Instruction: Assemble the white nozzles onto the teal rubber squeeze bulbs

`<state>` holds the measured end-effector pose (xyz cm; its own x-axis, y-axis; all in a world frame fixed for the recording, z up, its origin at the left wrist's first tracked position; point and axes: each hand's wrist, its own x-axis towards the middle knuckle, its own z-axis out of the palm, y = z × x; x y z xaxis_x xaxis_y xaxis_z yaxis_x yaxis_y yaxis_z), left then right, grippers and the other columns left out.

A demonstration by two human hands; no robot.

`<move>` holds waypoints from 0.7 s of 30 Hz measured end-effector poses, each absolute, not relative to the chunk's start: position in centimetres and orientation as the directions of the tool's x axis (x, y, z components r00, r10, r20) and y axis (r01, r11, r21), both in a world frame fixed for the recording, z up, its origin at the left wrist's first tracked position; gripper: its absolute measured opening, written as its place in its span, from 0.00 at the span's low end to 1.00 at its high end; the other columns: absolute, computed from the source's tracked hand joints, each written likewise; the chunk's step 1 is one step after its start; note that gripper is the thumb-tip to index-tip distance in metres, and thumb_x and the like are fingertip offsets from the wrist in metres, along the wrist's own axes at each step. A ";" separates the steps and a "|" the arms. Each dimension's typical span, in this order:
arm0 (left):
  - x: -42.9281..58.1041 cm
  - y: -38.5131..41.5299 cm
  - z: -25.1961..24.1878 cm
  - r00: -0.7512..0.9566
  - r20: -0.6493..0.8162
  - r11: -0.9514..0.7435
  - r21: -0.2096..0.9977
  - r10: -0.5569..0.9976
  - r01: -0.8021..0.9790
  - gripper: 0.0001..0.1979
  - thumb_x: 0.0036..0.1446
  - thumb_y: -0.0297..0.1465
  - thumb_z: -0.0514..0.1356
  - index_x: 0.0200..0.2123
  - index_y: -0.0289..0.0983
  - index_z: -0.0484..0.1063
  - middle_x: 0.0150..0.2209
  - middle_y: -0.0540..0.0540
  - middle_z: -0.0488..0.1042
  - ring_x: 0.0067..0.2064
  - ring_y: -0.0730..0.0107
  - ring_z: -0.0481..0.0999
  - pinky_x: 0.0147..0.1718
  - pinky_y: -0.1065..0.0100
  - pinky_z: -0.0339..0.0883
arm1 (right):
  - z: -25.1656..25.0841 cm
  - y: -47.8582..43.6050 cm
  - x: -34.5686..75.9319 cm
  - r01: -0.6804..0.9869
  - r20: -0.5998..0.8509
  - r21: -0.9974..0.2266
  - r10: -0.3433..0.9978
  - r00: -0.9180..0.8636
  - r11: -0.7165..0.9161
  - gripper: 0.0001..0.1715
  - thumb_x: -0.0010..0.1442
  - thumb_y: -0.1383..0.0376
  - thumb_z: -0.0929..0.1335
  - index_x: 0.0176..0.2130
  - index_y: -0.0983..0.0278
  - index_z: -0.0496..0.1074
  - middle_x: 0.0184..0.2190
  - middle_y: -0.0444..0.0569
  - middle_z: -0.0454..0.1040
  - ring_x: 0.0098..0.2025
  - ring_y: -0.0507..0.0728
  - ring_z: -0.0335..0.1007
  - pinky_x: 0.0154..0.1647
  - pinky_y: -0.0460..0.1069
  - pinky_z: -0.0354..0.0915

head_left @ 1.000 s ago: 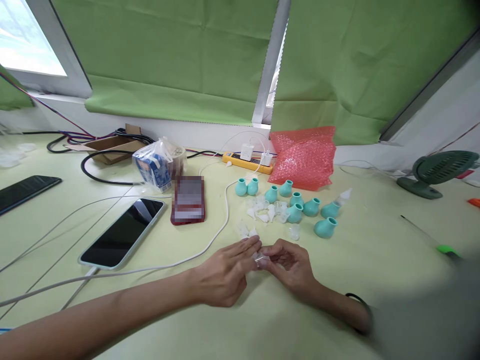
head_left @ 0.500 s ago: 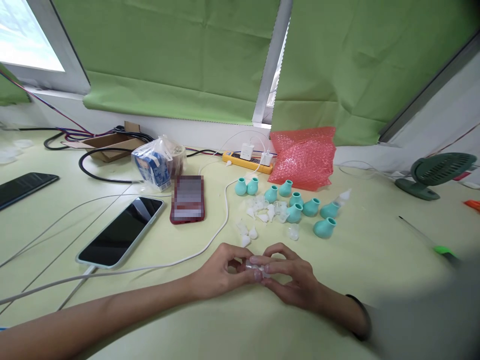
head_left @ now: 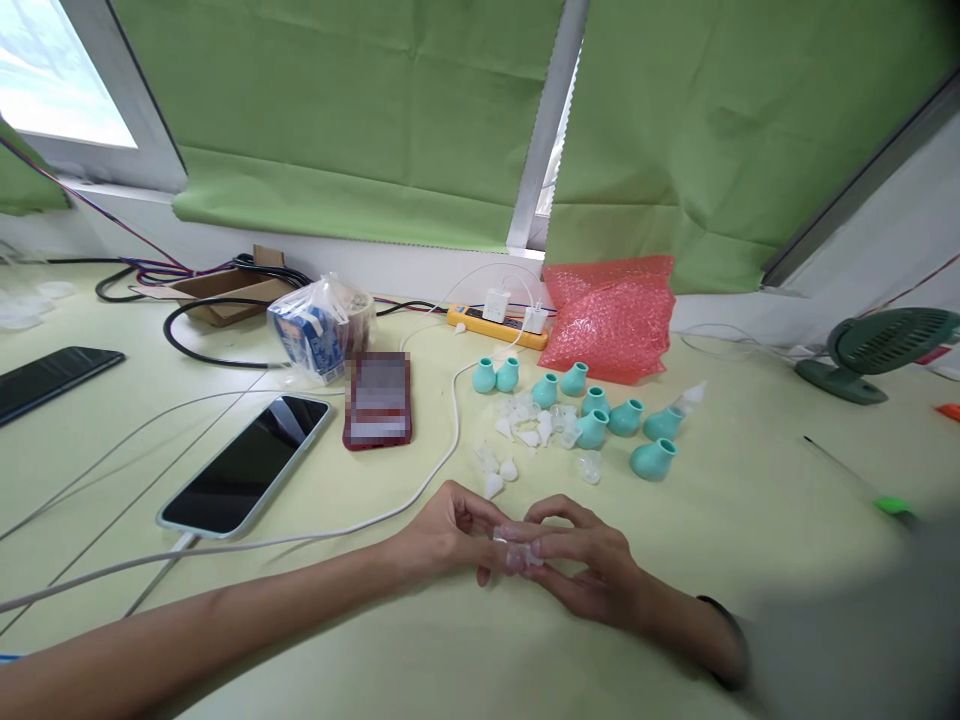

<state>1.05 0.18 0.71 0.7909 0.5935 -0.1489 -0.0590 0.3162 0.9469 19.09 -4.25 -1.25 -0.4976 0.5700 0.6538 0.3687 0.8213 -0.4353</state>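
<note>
My left hand [head_left: 442,545] and my right hand [head_left: 589,565] meet low on the pale table [head_left: 750,520], fingertips pinched together on a small clear plastic piece [head_left: 516,545]. Just beyond them lie loose white and clear caps [head_left: 525,432]. Several teal rubber bulbs [head_left: 592,410] stand behind those, one [head_left: 664,422] with a clear tip fitted.
A phone [head_left: 244,465] on a white cable [head_left: 442,440] lies at the left, a red phone [head_left: 377,400] beside it, another dark phone [head_left: 52,370] far left. Bagged cartons [head_left: 319,325], a power strip [head_left: 499,322], pink bubble wrap [head_left: 611,315], a green fan [head_left: 877,350] and a green-handled tool [head_left: 862,478] ring the area.
My left hand's fingers curled from extended to a pinch, and both hands drew slightly nearer to me while staying on the clear piece.
</note>
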 end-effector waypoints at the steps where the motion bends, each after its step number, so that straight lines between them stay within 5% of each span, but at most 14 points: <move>1: 1.0 0.3 0.7 0.798 -0.143 0.311 0.949 0.586 -0.059 0.08 0.37 0.27 0.63 0.25 0.30 0.76 0.19 0.47 0.71 0.19 0.78 0.64 0.18 0.75 0.58 | -1.2 -4.3 19.1 0.371 0.659 -0.437 0.573 -0.487 0.819 0.31 0.47 0.76 0.67 0.47 0.53 0.57 0.39 0.45 0.72 0.37 0.53 0.67 0.35 0.49 0.67; 10: 0.8 0.2 0.8 0.808 -0.102 0.224 0.974 0.581 -0.039 0.07 0.41 0.28 0.62 0.25 0.29 0.75 0.20 0.47 0.70 0.19 0.79 0.63 0.17 0.76 0.59 | -1.4 -4.2 18.9 0.387 0.663 -0.378 0.537 -0.521 0.841 0.32 0.48 0.76 0.66 0.49 0.53 0.55 0.39 0.46 0.72 0.35 0.53 0.67 0.34 0.49 0.67; 15: 1.1 0.6 0.4 0.687 -0.122 0.294 0.946 0.716 -0.138 0.12 0.38 0.27 0.64 0.30 0.29 0.74 0.22 0.46 0.72 0.22 0.75 0.68 0.21 0.74 0.62 | 0.4 -3.6 19.6 0.513 0.720 -0.277 0.529 -0.449 0.812 0.32 0.46 0.68 0.67 0.49 0.58 0.54 0.42 0.52 0.69 0.41 0.59 0.65 0.36 0.55 0.66; 17: 1.2 0.9 0.4 0.647 -0.136 0.317 0.933 0.750 -0.172 0.14 0.36 0.26 0.65 0.32 0.30 0.72 0.23 0.45 0.73 0.24 0.73 0.69 0.24 0.72 0.64 | 2.0 -2.9 20.7 0.655 0.781 -0.181 0.512 -0.358 0.734 0.29 0.46 0.65 0.67 0.48 0.60 0.57 0.42 0.54 0.69 0.40 0.60 0.64 0.36 0.55 0.64; 21: 1.0 1.4 0.9 0.682 -0.130 0.338 0.924 0.720 -0.181 0.12 0.42 0.30 0.63 0.31 0.29 0.71 0.21 0.46 0.71 0.20 0.76 0.67 0.22 0.72 0.63 | 4.2 -0.6 23.7 0.947 0.793 0.027 0.569 -0.216 0.321 0.18 0.48 0.61 0.66 0.41 0.63 0.65 0.32 0.52 0.72 0.35 0.59 0.64 0.33 0.53 0.60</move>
